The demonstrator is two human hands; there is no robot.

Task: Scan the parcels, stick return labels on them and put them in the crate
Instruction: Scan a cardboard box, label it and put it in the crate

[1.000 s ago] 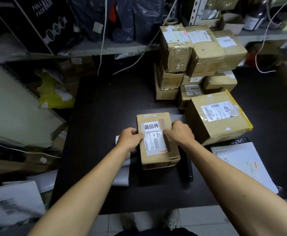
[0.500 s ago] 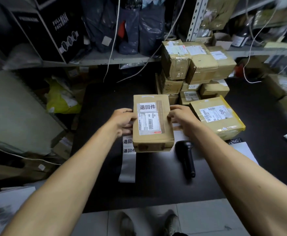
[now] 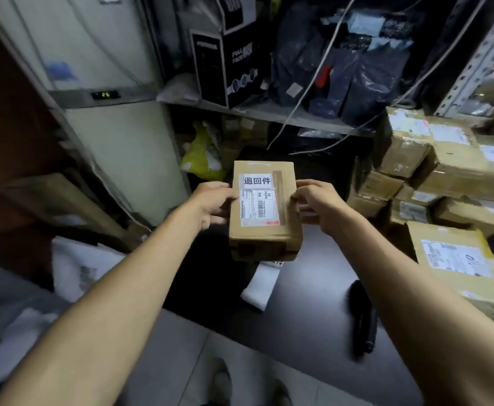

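dark surface (image 3: 313, 303) below; the labelled parcel (image 3: 264, 212) sits lifted between both grips, left hand (image 3: 212, 202) and right hand (image 3: 317, 202) pinching its long sides, long axis pointing away, crate unseen.

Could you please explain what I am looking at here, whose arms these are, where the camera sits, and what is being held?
There is no machine here. The picture comes from a wide-angle camera worn on a person's head, looking forward and down, so the two bare arms are that person's own. The left hand and the right hand grip the two long sides of a small brown cardboard parcel, held up above a dark tabletop. On its top face sits a white return label with bold black characters, above a white barcoded shipping label. On the table lie a black handheld scanner, a strip of white label backing paper and, to the right, a larger box edged in yellow tape, with a pile of taped brown parcels behind it. No crate is visible.
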